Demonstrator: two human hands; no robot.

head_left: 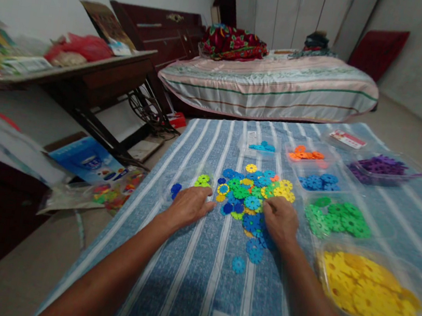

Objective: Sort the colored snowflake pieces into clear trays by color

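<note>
A heap of mixed plastic snowflake discs (253, 193) in blue, green and yellow lies on a blue striped cloth (185, 285). My left hand (188, 206) rests palm down at the heap's left edge, fingers bent over a few discs; whether it grips any is hidden. Just beyond it, lime and dark blue discs (203, 180) sit in a clear tray. My right hand (281, 221) lies on the heap's right side with fingers curled down among the discs. A single light blue disc (238, 264) lies apart, nearer me.
Clear trays hold sorted discs: yellow (369, 290), green (338, 218), dark blue (318, 182), orange (306, 153), light blue (262, 146), purple (380, 166). A bed (272, 85) stands beyond the cloth. A treadle table (88, 78) and a bag of discs (111, 194) are at left.
</note>
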